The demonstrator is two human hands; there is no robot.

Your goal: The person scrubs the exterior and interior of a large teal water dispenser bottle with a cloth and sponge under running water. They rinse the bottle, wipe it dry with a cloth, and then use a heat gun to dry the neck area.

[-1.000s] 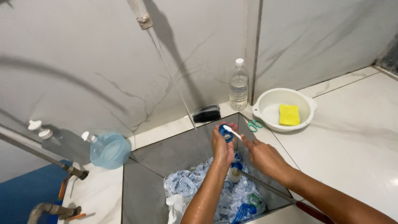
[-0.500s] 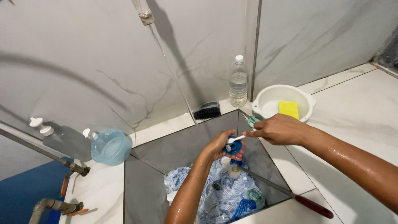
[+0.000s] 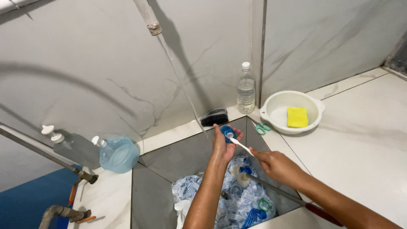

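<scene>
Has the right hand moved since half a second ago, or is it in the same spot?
Yes. The right hand has drawn back from beside the white basin toward the sink, bringing the white brush to the blue piece.

2 bare forearms above the sink, no sleeves, no gloves, left hand and right hand wet and glistening, no rings or watch visible

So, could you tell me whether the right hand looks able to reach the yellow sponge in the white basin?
Probably yes: the right hand holds a toothbrush, yet nothing stands between it and the yellow sponge.
</scene>
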